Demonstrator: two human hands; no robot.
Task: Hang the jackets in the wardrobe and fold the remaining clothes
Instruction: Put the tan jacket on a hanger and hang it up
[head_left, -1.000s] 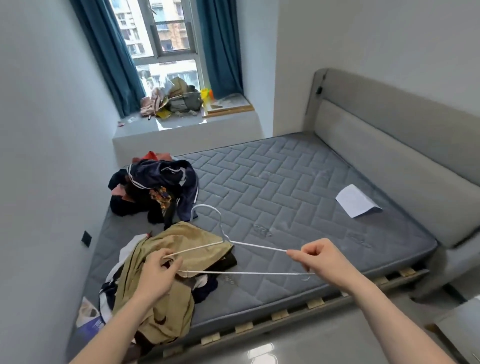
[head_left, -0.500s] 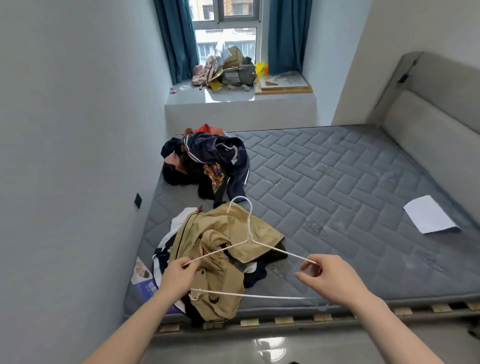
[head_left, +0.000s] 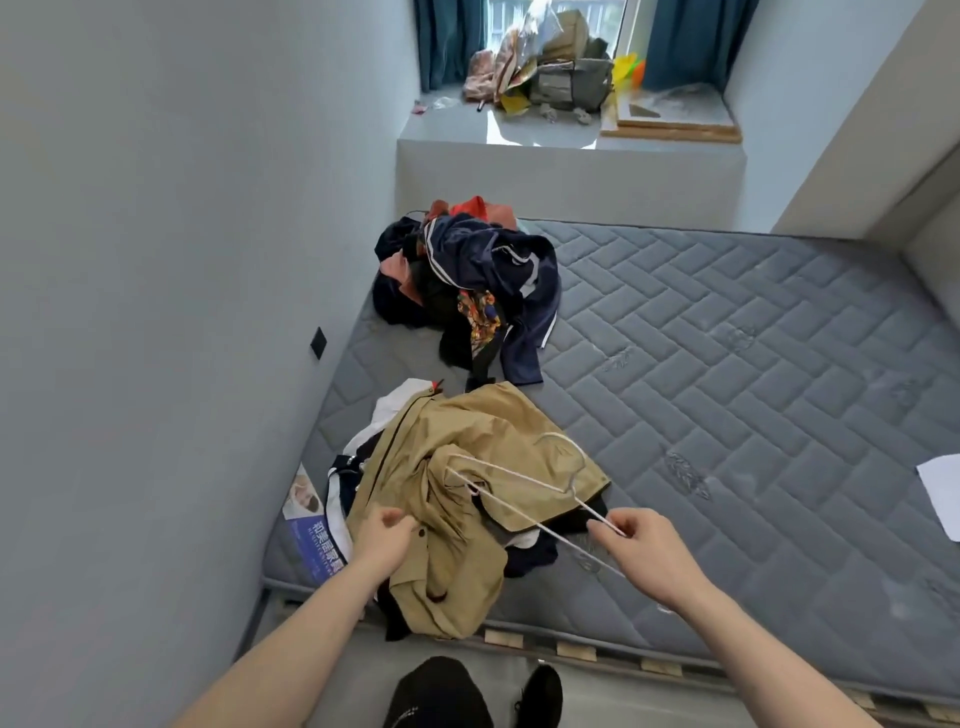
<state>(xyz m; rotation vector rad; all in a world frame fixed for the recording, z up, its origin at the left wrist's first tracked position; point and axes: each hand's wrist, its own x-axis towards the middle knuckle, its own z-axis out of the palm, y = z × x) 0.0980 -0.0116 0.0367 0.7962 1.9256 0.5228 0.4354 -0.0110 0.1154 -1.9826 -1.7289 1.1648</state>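
Observation:
A tan jacket lies crumpled on top of white and dark clothes at the near left corner of the grey mattress. My left hand pinches the tan jacket's fabric near its front edge. My right hand pinches one end of a white wire hanger, which lies across the jacket with its hook pointing away from me. A second heap with a navy striped jacket sits farther back by the wall.
The left wall runs close beside the mattress. A window ledge at the back holds bags and clutter. A white paper lies at the mattress's right edge. My dark shoes stand on the floor by the bed frame.
My left hand let go of the hanger and took hold of the tan jacket. The hanger dropped onto the jacket, held only by my right hand. The view tilted down and left.

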